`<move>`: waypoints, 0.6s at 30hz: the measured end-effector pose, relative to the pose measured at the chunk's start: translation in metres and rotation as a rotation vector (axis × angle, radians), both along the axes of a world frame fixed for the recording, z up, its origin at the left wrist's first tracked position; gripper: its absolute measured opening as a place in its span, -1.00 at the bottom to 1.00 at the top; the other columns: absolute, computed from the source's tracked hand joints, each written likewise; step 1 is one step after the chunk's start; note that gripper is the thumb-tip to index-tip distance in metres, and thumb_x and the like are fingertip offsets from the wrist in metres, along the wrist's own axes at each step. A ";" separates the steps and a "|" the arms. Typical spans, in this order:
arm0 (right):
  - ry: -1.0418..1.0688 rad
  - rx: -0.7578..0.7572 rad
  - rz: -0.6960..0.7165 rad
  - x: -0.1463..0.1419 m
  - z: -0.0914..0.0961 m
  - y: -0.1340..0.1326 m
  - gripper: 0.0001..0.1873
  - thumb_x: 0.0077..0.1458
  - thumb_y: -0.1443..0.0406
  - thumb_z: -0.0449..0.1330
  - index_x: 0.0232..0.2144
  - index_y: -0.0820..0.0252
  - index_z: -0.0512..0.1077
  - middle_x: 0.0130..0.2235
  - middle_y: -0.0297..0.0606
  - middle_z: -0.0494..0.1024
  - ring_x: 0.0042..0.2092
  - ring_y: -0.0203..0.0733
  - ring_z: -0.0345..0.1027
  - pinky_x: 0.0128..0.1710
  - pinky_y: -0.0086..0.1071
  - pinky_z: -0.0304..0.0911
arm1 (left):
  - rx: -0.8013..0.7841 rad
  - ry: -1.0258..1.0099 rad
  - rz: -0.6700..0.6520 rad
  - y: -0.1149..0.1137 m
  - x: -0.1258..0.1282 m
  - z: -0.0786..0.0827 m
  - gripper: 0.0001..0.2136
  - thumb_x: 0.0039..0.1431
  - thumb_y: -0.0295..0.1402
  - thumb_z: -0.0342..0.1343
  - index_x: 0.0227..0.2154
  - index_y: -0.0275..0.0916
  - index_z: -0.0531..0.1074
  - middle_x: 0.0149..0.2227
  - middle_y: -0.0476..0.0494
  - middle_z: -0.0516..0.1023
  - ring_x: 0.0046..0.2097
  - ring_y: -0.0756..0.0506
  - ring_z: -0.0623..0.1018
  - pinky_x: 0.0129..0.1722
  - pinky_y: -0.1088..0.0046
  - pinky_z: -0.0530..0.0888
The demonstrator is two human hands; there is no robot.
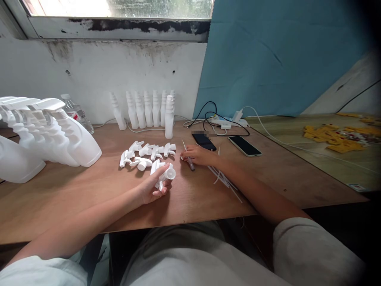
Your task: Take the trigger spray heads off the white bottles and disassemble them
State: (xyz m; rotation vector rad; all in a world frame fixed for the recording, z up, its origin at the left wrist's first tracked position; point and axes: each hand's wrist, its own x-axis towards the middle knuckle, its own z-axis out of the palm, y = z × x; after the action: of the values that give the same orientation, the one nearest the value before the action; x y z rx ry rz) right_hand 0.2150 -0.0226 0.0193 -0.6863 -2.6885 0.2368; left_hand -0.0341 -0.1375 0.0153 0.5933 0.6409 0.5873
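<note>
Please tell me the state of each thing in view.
Left hand: holding a white spray head
Right hand: touching a slim tool
Other spray heads: lying loose
Small white bottles: standing, without spray heads
Large white bottles: grouped together
Water bottle: capped
Phones: lying flat, screens dark
Thin tubes: loose

Open gap between large bottles (77, 137) and trigger heads (145, 149)

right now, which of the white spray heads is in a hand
The spray head in the left hand, nearest the person; the other spray heads lie grouped on the table, with no hand holding them.
</note>
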 end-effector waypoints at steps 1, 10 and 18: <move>-0.013 0.011 -0.002 -0.001 0.000 0.000 -0.81 0.17 0.35 0.08 -0.31 0.19 0.52 -0.27 -0.17 0.46 -0.21 -0.19 0.30 -0.17 -0.37 0.23 | -0.002 0.000 0.005 0.000 0.000 0.000 -0.58 0.13 -0.02 0.13 -0.56 -0.28 0.22 -0.66 0.06 0.19 -0.68 0.12 0.28 -0.87 0.72 -0.09; 0.110 -0.079 -0.173 0.000 0.001 -0.002 -0.84 0.07 0.41 0.13 -0.25 0.21 0.43 -0.22 -0.20 0.46 -0.17 -0.20 0.33 -0.14 -0.38 0.24 | -0.003 0.005 0.012 -0.002 0.001 0.003 -0.58 0.15 -0.03 0.10 -0.56 -0.29 0.22 -0.66 0.06 0.19 -0.69 0.11 0.29 -0.87 0.73 -0.07; 0.068 -0.125 -0.144 0.000 -0.001 0.000 -0.67 -0.06 0.54 0.09 -0.23 0.22 0.44 -0.19 -0.20 0.50 -0.16 -0.21 0.34 -0.16 -0.40 0.24 | 0.004 0.003 0.012 -0.001 0.001 0.003 -0.59 0.15 -0.03 0.11 -0.55 -0.29 0.24 -0.66 0.06 0.20 -0.68 0.11 0.30 -0.87 0.73 -0.07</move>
State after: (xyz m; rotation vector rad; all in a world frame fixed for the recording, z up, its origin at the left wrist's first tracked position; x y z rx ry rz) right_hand 0.2154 -0.0229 0.0182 -0.8890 -2.5625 0.3854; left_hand -0.0328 -0.1384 0.0178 0.5942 0.6469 0.5991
